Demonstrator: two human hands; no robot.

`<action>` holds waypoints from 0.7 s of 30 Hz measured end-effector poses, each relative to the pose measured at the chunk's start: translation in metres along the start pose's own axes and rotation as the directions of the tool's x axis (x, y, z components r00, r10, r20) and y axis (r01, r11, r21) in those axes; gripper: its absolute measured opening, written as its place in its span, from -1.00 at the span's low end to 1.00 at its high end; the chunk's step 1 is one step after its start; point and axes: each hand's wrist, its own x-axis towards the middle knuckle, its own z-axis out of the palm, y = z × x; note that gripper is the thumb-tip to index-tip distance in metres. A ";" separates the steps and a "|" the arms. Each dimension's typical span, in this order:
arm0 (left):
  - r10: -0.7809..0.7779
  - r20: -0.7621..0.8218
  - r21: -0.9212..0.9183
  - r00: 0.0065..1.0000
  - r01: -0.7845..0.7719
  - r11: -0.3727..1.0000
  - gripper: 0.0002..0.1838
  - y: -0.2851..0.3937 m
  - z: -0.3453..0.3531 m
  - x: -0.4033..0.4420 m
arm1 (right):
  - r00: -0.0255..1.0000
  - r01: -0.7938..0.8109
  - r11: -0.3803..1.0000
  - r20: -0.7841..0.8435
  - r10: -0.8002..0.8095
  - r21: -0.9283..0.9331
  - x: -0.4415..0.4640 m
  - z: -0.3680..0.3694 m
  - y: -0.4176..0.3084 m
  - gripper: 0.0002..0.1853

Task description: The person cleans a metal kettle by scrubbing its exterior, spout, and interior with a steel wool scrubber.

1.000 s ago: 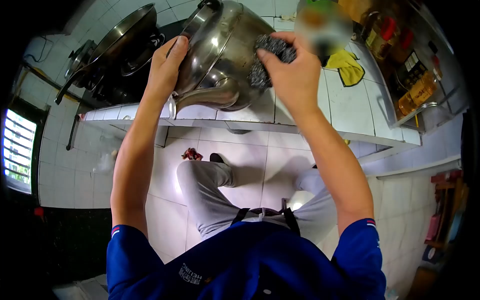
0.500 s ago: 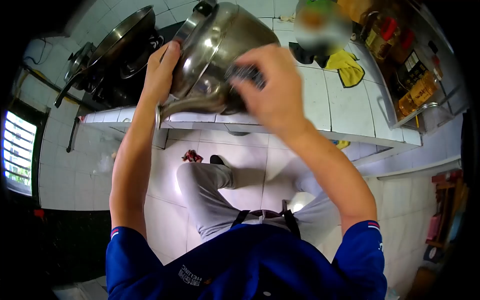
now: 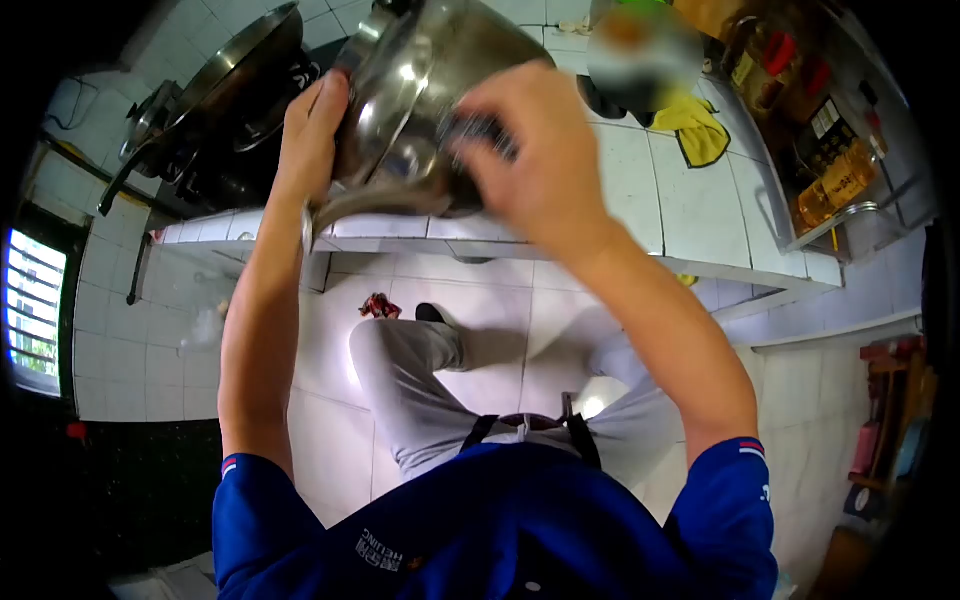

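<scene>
Because its metal looks stiff, moderately heavy and perhaps slippery, the spouted kettle [image 3: 440, 62], tilted over the tiled countertop [image 3: 628, 185], probably wants a firm hold at its top end, where the left hand [image 3: 313, 132] grips; the right hand [image 3: 542, 150] pinches a springy-looking steel-wool scourer [image 3: 486, 132] against its side.

Qty: 1 kettle [image 3: 420, 95], 1 scrubber [image 3: 492, 132]

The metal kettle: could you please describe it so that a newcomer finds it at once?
Find the white tiled counter across the upper view. Near its front edge, between the left hand and the right hand, is a tipped, shiny kettle. Its rounded body and curved spout set it apart from the long-handled pan to its left.
</scene>
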 end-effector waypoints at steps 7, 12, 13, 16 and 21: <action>0.019 0.059 0.028 0.998 -0.021 0.999 -0.42 -0.013 -0.016 -0.001 | 0.938 -0.313 0.946 -0.127 0.322 0.086 0.006 -0.012 0.012 -0.64; 0.006 0.054 -0.014 0.999 -0.006 1.000 -0.35 -0.012 -0.018 0.002 | 0.849 -0.465 0.840 -0.129 0.513 0.279 0.001 -0.007 0.015 -0.61; 0.006 0.045 -0.050 0.999 -0.004 0.999 -0.34 -0.012 -0.017 0.002 | 0.919 -0.347 0.928 -0.149 0.365 0.132 -0.002 -0.004 0.008 -0.61; 0.017 0.022 -0.072 1.000 -0.015 0.997 -0.33 -0.016 -0.017 0.004 | 1.000 0.026 0.998 -0.012 -0.027 -0.052 -0.004 0.002 -0.003 -0.65; -0.014 -0.002 -0.041 1.000 0.013 0.999 -0.34 -0.017 -0.023 0.009 | 0.996 -0.081 0.993 -0.049 0.077 -0.087 0.013 0.003 -0.002 -0.68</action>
